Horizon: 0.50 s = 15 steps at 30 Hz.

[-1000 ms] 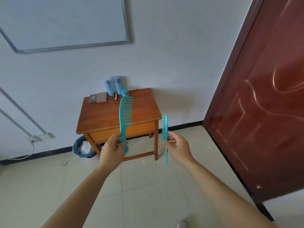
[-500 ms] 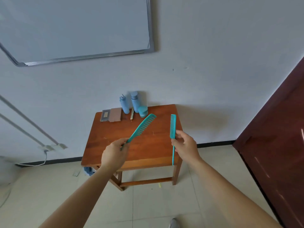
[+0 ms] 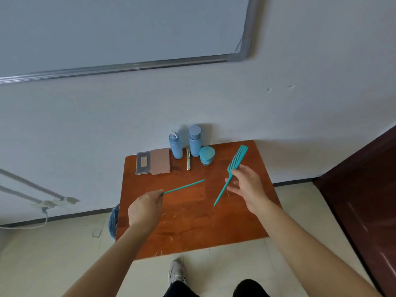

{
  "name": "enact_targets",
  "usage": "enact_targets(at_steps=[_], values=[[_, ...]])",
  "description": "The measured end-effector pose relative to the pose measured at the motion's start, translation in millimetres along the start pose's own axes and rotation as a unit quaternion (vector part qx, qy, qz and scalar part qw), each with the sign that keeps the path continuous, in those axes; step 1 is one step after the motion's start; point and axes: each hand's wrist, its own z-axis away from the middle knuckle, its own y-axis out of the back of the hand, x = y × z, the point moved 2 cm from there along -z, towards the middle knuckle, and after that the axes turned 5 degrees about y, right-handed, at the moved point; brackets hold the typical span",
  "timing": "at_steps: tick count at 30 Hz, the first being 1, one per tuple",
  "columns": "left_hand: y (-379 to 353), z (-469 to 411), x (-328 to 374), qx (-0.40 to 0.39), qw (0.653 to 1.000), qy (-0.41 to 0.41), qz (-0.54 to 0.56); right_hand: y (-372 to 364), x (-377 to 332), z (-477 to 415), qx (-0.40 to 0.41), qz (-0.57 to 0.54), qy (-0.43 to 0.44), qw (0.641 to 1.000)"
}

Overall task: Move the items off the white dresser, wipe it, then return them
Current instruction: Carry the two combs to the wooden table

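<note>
Combs now hover lower over table, each hand still pinching one.

left hand: mine, arm stretched forward, fingers curled tight around a thin comb | right hand: arm forward, fingers pinching a tail comb

Bare tabletop in front; 2 bottles, jar, 2 cases along back edge.

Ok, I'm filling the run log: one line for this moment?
left hand: holds wide comb | right hand: holds tail comb | both over brown table | bottles at back
</note>
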Motion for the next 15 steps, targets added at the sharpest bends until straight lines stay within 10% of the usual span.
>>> enact_targets(at_steps=[15], values=[[-71.4,-97.0,-51.7,-0.205,0.947,-0.157,-0.19,-120.7,70.8,-65.6,0.124,-0.091,-0.261,0.953]])
